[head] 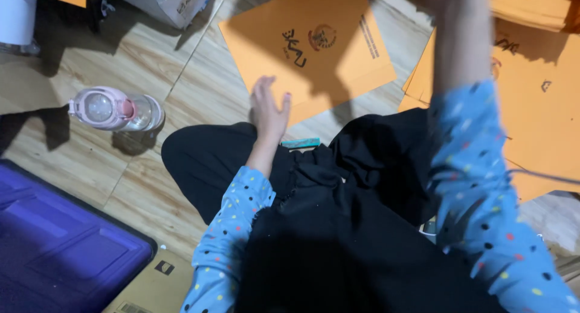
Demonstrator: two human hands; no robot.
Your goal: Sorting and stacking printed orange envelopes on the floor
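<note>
While the left hand (269, 110) hovers open, fingers spread and holding nothing, one orange envelope (311, 44) lies flat on the floor just ahead of it — long axis slanting away rightward. The right hand is raised out of frame; I cannot tell its state. More envelopes (541, 116) stack beneath that arm — count unclear.

Flat orange envelope (308, 47), rectangular, lying at an angle on the wood-pattern floor at upper centre; dark printed marks and a round emblem on its face. Stack of like orange envelopes (538, 95) at right, overlapping, with further ones along the top right edge. Grey-white plastic package (166, 2) at top, left of centre. Brown cardboard box (157, 286) with small dark printed symbols at bottom left.
</note>
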